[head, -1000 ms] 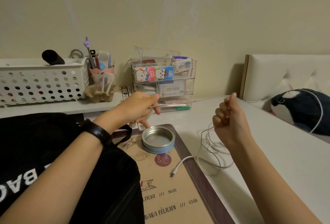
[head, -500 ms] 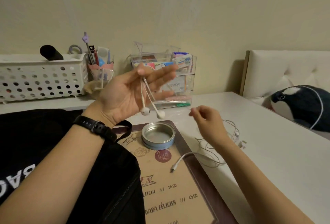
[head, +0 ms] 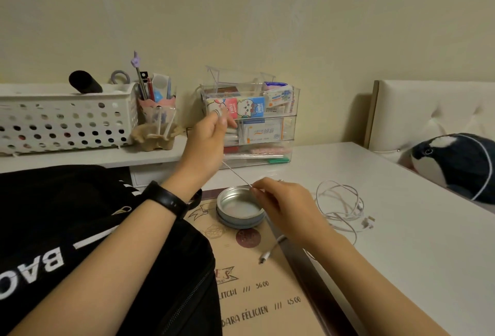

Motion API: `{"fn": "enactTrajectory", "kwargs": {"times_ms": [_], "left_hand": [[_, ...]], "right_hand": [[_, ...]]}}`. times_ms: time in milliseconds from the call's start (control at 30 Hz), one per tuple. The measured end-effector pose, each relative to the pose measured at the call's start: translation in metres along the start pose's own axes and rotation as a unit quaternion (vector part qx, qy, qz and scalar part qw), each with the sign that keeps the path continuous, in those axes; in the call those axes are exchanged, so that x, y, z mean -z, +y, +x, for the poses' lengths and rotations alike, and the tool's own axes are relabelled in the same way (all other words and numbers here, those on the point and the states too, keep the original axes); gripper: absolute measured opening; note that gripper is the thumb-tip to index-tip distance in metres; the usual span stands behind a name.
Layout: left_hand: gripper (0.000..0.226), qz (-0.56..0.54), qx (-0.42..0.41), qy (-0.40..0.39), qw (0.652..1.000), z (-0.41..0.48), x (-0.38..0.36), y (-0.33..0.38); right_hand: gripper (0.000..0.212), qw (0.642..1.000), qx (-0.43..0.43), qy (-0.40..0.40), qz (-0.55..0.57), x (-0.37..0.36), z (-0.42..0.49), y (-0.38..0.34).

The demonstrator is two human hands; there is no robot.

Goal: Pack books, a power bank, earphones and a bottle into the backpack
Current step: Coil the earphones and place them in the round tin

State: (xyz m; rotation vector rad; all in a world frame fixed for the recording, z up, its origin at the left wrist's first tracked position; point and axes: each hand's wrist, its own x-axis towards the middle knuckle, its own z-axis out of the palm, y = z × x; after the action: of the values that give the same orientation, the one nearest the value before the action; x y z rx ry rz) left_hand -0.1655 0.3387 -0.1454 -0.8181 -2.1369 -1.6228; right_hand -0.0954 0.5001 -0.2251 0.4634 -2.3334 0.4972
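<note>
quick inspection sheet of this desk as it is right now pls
surface: white desk, with a brown printed mat at its front.
job's things: black backpack at the left; earphone cord stretched between the hands; books, power bank, bottle: nothing seen.
clutter: open round tin on the mat; perforated basket, pen cup and clear organizer at the back.
grippers: left hand held up, gripping the cord; right hand pinching it by the tin.
cables: loose white coil on the desk beyond the right hand; a connector lies on the mat.
surroundings: plain wall; padded headboard and orca plush at the right.
</note>
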Motion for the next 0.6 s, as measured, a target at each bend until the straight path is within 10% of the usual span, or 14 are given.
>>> {"fn": "enactTrajectory", "kwargs": {"times_ms": [167,367,600], "left_hand": [[0.028,0.128,0.077,-0.162,0.975,-0.006,-0.009,-0.009],[0.040,-0.219,0.266,-0.421,0.839,-0.020,-0.012,0.018],[0.035,-0.498,0.220,-0.278,0.792,-0.020,-0.024,0.026]], "right_hand": [[0.024,0.986,0.023,0.164,-0.002,0.008,0.004,-0.001],[0.012,0.941,-0.123,0.234,0.213,0.021,0.009,-0.002],[0.014,0.980,-0.093,0.083,0.152,0.004,0.004,0.005]]}}
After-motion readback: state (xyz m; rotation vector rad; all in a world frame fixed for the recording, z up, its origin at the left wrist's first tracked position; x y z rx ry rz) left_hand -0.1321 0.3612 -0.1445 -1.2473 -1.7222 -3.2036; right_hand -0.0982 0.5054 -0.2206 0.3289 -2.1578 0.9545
